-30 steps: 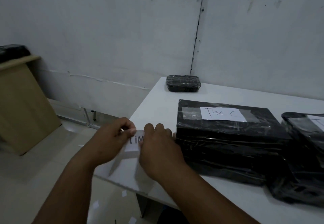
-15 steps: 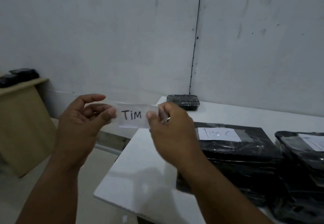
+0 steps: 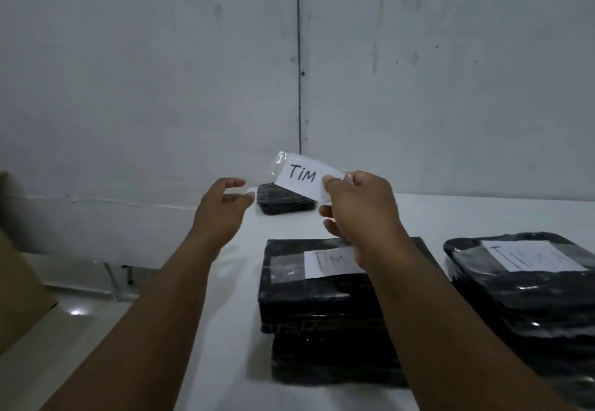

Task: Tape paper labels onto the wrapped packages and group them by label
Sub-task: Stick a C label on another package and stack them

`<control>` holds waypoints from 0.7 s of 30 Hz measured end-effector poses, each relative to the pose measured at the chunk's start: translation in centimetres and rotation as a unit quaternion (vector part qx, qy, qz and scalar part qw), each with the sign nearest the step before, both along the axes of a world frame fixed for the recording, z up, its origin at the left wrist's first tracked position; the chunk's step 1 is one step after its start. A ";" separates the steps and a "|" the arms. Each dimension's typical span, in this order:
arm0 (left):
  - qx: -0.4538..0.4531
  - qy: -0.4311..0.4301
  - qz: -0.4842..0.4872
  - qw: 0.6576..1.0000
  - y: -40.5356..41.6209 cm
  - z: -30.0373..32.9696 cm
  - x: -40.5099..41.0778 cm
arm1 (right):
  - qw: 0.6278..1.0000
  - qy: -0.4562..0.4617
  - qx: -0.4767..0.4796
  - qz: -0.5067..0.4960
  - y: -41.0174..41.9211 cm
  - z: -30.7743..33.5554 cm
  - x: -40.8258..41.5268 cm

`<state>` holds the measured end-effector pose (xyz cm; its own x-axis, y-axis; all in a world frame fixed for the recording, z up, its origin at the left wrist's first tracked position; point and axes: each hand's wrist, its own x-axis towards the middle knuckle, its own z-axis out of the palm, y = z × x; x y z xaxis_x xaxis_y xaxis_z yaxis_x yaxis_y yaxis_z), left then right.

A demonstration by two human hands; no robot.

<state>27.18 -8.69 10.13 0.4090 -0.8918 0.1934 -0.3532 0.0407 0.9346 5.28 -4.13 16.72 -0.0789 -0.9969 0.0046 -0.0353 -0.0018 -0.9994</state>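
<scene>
Two hands are raised over the white table (image 3: 225, 314). The right hand (image 3: 357, 211) pinches a paper label (image 3: 304, 178) by its right end, thumb in front and fingers behind, so the strip juts up and to the left from the fingertips. "TiM" is written on it in dark marker. Clear tape (image 3: 278, 164) runs past the label's left edge and hangs free in the air, glinting. The left hand (image 3: 222, 211) is just left of the label, apart from it, fingers loosely curved and spread with a gap between thumb and forefinger, holding nothing.

Beyond both sets of fingers, a small black wrapped package (image 3: 280, 201) lies flat on the table near the wall; the label partly hides it. Below the right wrist sits a stack (image 3: 322, 314) of black wrapped packages, its top one bearing a taped label (image 3: 328, 262) that also reads "TiM", the rest covered by the forearm. To the right of that hand, well apart from the fingers, stands a second stack (image 3: 531, 307) with its own taped label (image 3: 534, 256); the writing there is too blurred to read. A brown panel (image 3: 19, 281) shows at the far left edge.
</scene>
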 end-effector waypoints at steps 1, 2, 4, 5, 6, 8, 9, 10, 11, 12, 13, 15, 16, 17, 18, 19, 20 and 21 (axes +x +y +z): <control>0.016 -0.019 -0.010 1.000 -1.7 -0.5 -0.2 | 0.999 -0.024 0.027 0.003 -0.3 -0.2 -0.1; 0.033 -0.042 -0.020 0.998 -3.3 -0.9 -0.2 | 0.998 -0.041 0.048 0.006 -0.5 -0.4 -0.2; 0.073 -0.094 -0.025 0.993 -6.1 -1.9 0.2 | 0.998 -0.040 0.053 0.007 -1.0 -0.8 -0.2; 0.101 -0.117 -0.021 0.988 -7.7 -2.6 0.6 | 0.998 -0.034 0.046 0.004 -1.2 -1.1 -0.2; 0.131 -0.133 -0.015 0.982 -8.8 -3.3 1.0 | 0.999 -0.030 0.040 0.001 -1.4 -1.2 -0.1; 0.173 -0.160 -0.020 0.972 -10.9 -4.8 1.8 | 0.999 -0.024 0.034 0.002 -1.7 -1.6 -0.1; 0.191 -0.174 -0.029 0.966 -11.6 -5.4 1.8 | 0.999 -0.022 0.034 0.003 -1.8 -1.7 -0.1; 0.202 -0.192 -0.038 0.960 -11.5 -5.4 1.6 | 0.999 -0.023 0.035 0.004 -1.9 -1.8 -0.1; 0.211 -0.209 -0.050 0.954 -11.8 -5.9 1.7 | 0.999 -0.026 0.037 0.005 -1.9 -1.8 -0.1; 0.220 -0.228 -0.060 0.947 -11.8 -6.1 1.6 | 0.999 -0.030 0.042 0.005 -2.0 -1.8 -0.1; 0.228 -0.241 -0.068 0.941 -12.0 -6.4 1.6 | 0.998 -0.038 0.047 0.005 -2.1 -1.9 -0.2; 0.244 -0.257 -0.067 0.933 -12.4 -7.1 1.7 | 0.998 -0.047 0.051 0.004 -2.2 -1.9 -0.2; 0.248 -0.261 -0.068 0.930 -12.6 -7.4 1.7 | 0.998 -0.047 0.049 0.004 -2.2 -2.0 -0.2; 0.249 -0.265 -0.074 0.929 -13.1 -8.0 1.8 | 0.998 -0.045 0.045 0.004 -2.1 -2.0 -0.2; 0.242 -0.264 -0.078 0.930 -13.5 -8.6 1.9 | 0.998 -0.045 0.042 0.004 -2.0 -2.1 -0.2; 0.224 -0.258 -0.081 0.936 -13.9 -9.1 2.0 | 0.998 -0.046 0.041 0.004 -1.9 -2.1 -0.3; 0.206 -0.254 -0.080 0.942 -13.8 -9.0 1.6 | 0.998 -0.050 0.041 0.005 -1.9 -2.1 -0.4; 0.188 -0.256 -0.069 0.946 -13.8 -9.0 1.4 | 0.997 -0.057 0.043 0.006 -1.9 -2.1 -0.5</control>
<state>28.54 -22.46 1.18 0.2221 -0.9750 -0.0056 -0.7795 -0.1811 0.5997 4.82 -6.03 14.62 -0.0621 -0.9940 -0.0900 0.0780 0.0851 -0.9933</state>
